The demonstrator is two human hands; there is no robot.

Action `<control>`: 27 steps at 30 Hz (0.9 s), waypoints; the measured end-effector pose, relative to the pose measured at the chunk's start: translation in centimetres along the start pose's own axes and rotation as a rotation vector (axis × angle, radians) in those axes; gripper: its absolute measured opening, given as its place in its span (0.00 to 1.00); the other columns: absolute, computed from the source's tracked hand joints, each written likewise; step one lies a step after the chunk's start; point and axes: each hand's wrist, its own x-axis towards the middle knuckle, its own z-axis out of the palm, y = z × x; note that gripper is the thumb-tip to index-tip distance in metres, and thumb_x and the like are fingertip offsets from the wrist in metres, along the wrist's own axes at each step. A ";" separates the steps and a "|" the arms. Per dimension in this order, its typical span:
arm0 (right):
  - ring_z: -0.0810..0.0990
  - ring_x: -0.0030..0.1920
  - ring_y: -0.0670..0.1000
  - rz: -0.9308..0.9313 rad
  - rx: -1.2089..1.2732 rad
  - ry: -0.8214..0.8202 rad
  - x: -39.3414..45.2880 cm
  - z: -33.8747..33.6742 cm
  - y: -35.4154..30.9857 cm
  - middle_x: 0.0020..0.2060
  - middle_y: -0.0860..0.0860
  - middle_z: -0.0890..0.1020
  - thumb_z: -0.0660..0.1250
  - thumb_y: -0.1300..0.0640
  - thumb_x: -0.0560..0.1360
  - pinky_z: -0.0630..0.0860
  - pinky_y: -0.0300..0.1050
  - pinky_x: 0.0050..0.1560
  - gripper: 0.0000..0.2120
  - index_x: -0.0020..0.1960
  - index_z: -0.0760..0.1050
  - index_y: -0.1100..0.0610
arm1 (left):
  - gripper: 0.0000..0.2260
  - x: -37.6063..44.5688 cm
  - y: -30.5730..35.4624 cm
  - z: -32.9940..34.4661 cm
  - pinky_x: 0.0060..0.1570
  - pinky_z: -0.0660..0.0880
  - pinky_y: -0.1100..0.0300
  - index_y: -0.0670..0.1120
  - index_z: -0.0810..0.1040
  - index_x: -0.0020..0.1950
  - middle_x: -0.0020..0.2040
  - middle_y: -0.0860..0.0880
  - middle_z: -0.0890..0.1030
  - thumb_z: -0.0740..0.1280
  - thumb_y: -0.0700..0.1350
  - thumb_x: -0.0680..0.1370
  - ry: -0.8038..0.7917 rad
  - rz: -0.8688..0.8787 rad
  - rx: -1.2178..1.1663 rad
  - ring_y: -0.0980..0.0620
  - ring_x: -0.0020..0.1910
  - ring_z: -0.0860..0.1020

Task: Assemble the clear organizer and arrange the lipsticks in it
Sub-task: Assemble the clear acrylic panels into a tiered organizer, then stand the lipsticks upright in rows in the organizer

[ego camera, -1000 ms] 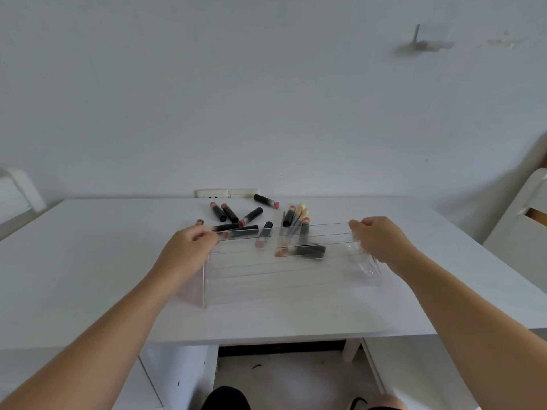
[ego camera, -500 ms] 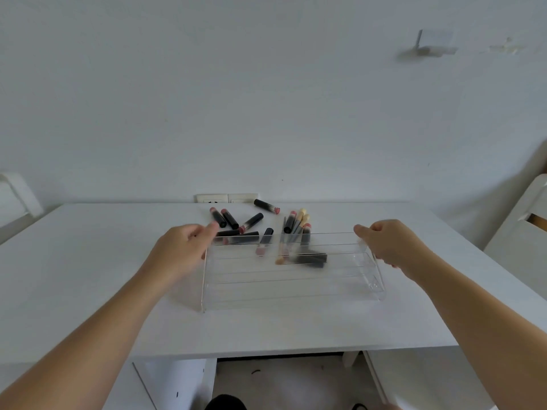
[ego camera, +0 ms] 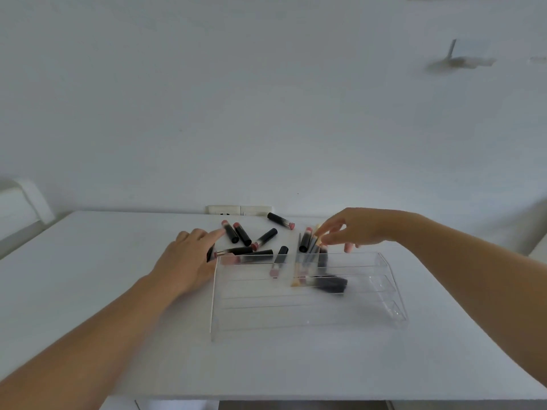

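Observation:
The clear stepped organizer [ego camera: 305, 318] stands on the white table [ego camera: 88, 291], with no hand on it. Behind it lie several black lipsticks with pink ends [ego camera: 263, 238], some seen through the clear plastic. My left hand [ego camera: 189, 258] rests at the organizer's back left corner, its index finger stretched out and touching a lipstick [ego camera: 229, 231]. Over the back right part of the organizer my right hand [ego camera: 352, 230] hovers with spread fingers, their tips at a cluster of lipsticks and pale-handled sticks [ego camera: 310, 244]. I see nothing gripped in either hand.
A wall socket plate [ego camera: 239, 210] sits at the table's far edge against the white wall. White chairs stand at the far left [ego camera: 20, 208] and the far right. The table's front edge runs close to me.
Both hands have let go of the organizer's ends and reached back to the lipsticks behind it. The organizer stays put on the table. My head has tilted, shifting the view.

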 end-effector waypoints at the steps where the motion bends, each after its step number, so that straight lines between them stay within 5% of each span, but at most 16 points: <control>1: 0.86 0.40 0.40 0.000 -0.021 -0.002 0.4 -0.3 0.1 0.51 0.38 0.82 0.66 0.37 0.77 0.76 0.42 0.50 0.14 0.62 0.78 0.36 | 0.30 0.3 0.0 0.0 0.60 0.70 0.53 0.57 0.57 0.81 0.69 0.49 0.72 0.62 0.46 0.80 -0.006 0.008 -0.009 0.44 0.63 0.69; 9: 0.86 0.40 0.41 -0.012 -0.127 -0.175 1.0 0.5 -0.1 0.47 0.41 0.86 0.67 0.39 0.76 0.78 0.44 0.57 0.16 0.64 0.77 0.35 | 0.25 2.0 0.2 0.8 0.62 0.69 0.55 0.56 0.70 0.77 0.66 0.53 0.73 0.64 0.43 0.79 0.010 0.102 -0.121 0.50 0.60 0.68; 11: 0.86 0.40 0.40 -0.009 -0.137 -0.206 1.0 0.6 -0.2 0.47 0.40 0.85 0.68 0.35 0.73 0.78 0.45 0.57 0.21 0.65 0.75 0.35 | 0.26 2.0 0.3 0.9 0.60 0.69 0.56 0.56 0.72 0.75 0.64 0.54 0.73 0.61 0.57 0.77 0.008 0.114 -0.128 0.52 0.57 0.67; 13: 0.86 0.39 0.40 0.003 -0.160 -0.232 1.2 0.8 -0.3 0.49 0.40 0.84 0.69 0.33 0.71 0.76 0.46 0.60 0.25 0.67 0.73 0.36 | 0.40 2.2 0.4 1.0 0.59 0.69 0.55 0.57 0.73 0.74 0.62 0.55 0.74 0.51 0.75 0.68 -0.006 0.104 -0.162 0.53 0.55 0.67; 15: 0.86 0.38 0.40 0.013 -0.186 -0.231 1.5 1.0 -0.7 0.49 0.39 0.82 0.70 0.30 0.67 0.75 0.46 0.60 0.29 0.66 0.72 0.37 | 0.44 2.5 0.4 1.4 0.60 0.70 0.56 0.59 0.73 0.73 0.62 0.57 0.74 0.51 0.82 0.66 -0.003 0.105 -0.132 0.54 0.57 0.68; 18: 0.86 0.35 0.41 0.013 -0.227 -0.192 1.9 1.4 -1.2 0.47 0.39 0.78 0.71 0.25 0.59 0.75 0.44 0.50 0.33 0.59 0.72 0.38 | 0.35 3.2 0.5 2.1 0.58 0.70 0.57 0.61 0.75 0.69 0.60 0.60 0.74 0.58 0.79 0.69 0.028 0.105 -0.103 0.55 0.58 0.69; 22: 0.86 0.36 0.45 0.046 -0.326 -0.176 2.6 2.0 -1.4 0.43 0.40 0.78 0.71 0.21 0.51 0.78 0.49 0.48 0.36 0.52 0.69 0.37 | 0.35 3.2 0.7 2.5 0.48 0.68 0.61 0.63 0.80 0.60 0.49 0.64 0.74 0.53 0.83 0.67 0.096 0.144 -0.174 0.58 0.51 0.70; 27: 0.84 0.41 0.47 0.015 -0.361 -0.157 3.5 2.6 -1.4 0.40 0.42 0.81 0.69 0.22 0.54 0.78 0.48 0.45 0.32 0.50 0.70 0.39 | 0.22 4.0 0.7 3.0 0.44 0.70 0.62 0.62 0.79 0.53 0.44 0.64 0.75 0.59 0.73 0.71 0.111 0.148 -0.146 0.58 0.48 0.72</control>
